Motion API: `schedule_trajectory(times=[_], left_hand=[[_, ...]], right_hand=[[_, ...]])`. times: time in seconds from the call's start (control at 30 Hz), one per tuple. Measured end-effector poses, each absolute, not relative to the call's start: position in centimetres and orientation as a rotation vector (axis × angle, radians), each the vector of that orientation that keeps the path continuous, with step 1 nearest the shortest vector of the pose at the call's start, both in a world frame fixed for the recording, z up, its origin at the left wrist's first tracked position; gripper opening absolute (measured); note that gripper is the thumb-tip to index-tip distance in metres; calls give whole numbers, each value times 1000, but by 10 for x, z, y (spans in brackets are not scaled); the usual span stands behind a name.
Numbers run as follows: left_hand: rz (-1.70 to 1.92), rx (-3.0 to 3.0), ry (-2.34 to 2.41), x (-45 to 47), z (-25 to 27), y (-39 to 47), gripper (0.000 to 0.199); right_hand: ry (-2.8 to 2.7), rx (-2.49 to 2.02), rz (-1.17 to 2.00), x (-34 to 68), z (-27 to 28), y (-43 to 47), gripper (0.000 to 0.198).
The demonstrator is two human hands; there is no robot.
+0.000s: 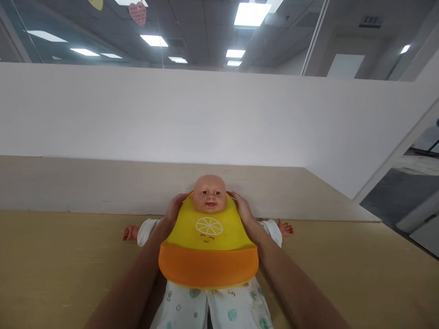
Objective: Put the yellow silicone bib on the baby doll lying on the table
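head view: left hand (174, 209) and right hand (243, 209) flank a doll (210, 194) wearing a yellow bib (209, 242)

the doll faces the camera on a tan surface (68, 265), its head toward a pale strip (85, 183) and its 2 arms stretched out sideways. the yellow bib covers the doll's chest from just under the chin, printed with 1 white citrus slice and 1 small smiling face. an orange pocket (208, 267) runs across its lower end, above the doll's white patterned trousers (235, 304).

the left hand is at 1 upper side edge of the bib, just beside the doll's head; the right hand is at the opposite edge, level with it. on each, the fingers curve in behind the bib's top, where the tips are hidden, so i cannot tell whether they grasp the bib or only rest against it. the 2 forearms pass along either side of the doll's body, and outward from them show its white sleeves (147, 230) and small doll hands (129, 233).

beyond the doll's head stands a white wall (219, 114), topped by glass (199, 36) showing lit ceiling panels.
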State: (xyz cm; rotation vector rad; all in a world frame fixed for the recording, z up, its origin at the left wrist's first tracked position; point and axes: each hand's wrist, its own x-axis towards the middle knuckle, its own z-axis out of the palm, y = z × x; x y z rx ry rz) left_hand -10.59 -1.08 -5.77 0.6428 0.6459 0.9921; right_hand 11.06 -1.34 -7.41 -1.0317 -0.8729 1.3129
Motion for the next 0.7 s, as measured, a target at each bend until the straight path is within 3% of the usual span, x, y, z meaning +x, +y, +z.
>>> schedule_trajectory(times=[0.13, 0.37, 0.7], left_hand=[[1000, 706, 536, -105, -62, -45, 71], [1039, 770, 883, -108, -70, -109, 90], [1069, 806, 913, -115, -77, -191, 86]], right_hand=[[-866, -1000, 1283, 111, -78, -47, 46], [-783, -923, 1439, 106, -83, -114, 52], [-693, -861, 1611, 100, -75, -206, 43]])
